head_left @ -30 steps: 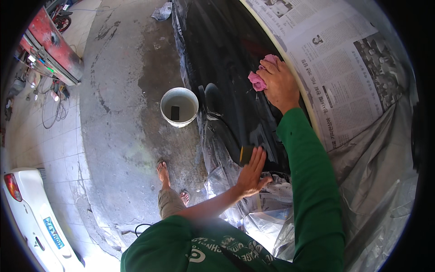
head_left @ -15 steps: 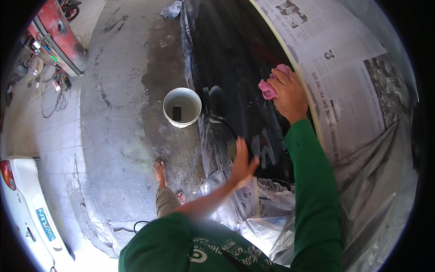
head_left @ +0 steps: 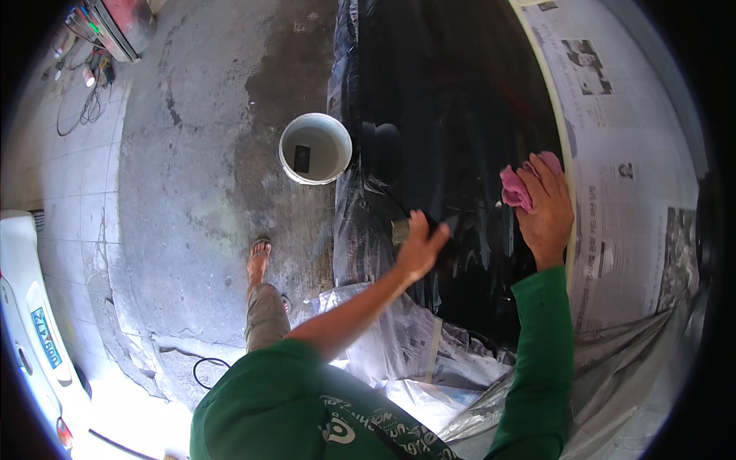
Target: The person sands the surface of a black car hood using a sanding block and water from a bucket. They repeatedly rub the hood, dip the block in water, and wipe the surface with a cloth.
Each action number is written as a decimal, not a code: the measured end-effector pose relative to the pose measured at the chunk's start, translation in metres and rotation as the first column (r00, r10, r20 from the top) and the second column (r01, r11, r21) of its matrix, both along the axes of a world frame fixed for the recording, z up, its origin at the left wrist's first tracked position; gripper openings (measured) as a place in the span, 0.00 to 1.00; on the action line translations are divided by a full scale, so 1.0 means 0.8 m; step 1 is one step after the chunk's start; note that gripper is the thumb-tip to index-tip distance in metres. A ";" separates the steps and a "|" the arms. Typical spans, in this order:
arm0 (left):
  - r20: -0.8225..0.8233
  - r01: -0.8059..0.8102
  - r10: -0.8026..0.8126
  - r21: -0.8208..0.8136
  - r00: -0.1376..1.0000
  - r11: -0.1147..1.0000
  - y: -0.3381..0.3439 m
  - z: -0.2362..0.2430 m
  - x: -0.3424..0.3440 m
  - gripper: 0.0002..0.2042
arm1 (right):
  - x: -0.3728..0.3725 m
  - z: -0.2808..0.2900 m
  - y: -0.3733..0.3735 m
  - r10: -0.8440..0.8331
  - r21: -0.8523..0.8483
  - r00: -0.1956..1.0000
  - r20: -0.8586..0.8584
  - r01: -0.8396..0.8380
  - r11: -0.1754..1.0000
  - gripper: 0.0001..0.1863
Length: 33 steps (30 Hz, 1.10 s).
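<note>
A crumpled pink cloth (head_left: 516,192) is bunched under the fingers of my right hand (head_left: 546,218). That hand presses it on the glossy black panel (head_left: 452,100), close to the panel's right edge. My left hand (head_left: 420,249) is over the panel's near left part, its fingers apart and holding nothing; I cannot tell whether it touches the surface. Wet-looking streaks and reflections show on the black surface between my hands. Just beyond my left fingertips is a small olive-brown patch (head_left: 399,231), too unclear to name.
A white bucket (head_left: 331,136) of cloudy water, with a dark rectangular block (head_left: 302,159) in it, stands left of the panel. Newspaper (head_left: 613,146) and pale tape (head_left: 553,84) border the panel's right side; plastic sheeting (head_left: 344,92) hangs along its left. A white car (head_left: 27,264) is far left.
My right hand has slid the cloth nearer to me and rightward along the panel's edge. My left hand stays over the near part. The whole view has shifted.
</note>
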<state>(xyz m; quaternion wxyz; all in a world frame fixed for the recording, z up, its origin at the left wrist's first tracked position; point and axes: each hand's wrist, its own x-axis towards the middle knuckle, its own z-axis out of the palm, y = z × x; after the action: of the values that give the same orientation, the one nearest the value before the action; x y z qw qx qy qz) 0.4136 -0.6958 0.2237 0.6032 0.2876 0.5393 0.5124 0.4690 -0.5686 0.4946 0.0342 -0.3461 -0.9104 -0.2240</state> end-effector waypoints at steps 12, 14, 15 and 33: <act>0.259 -0.038 0.092 -0.205 0.961 0.978 0.145 -0.193 -0.130 0.53 | -0.028 -0.002 0.008 -0.047 -0.023 0.999 0.026 0.048 0.999 0.21; 0.261 -0.037 0.107 -0.262 0.959 0.964 0.130 -0.163 -0.092 0.52 | -0.026 0.002 0.007 -0.066 -0.060 0.996 0.061 0.069 0.996 0.21; 0.282 -0.010 0.078 -0.235 0.956 0.972 0.104 -0.128 -0.068 0.51 | -0.018 0.002 0.004 -0.088 -0.076 0.993 0.076 0.094 0.993 0.21; 0.185 -0.038 0.093 -0.280 0.978 0.959 0.093 -0.083 -0.035 0.51 | -0.023 0.004 0.005 -0.146 -0.075 0.985 0.094 0.153 0.985 0.17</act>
<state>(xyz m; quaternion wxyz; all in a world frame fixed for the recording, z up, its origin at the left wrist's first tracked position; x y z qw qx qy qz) 0.3855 -0.6213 0.1570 0.6701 0.1310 0.5526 0.4780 0.4505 -0.5649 0.4975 -0.0372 -0.4042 -0.8910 -0.2035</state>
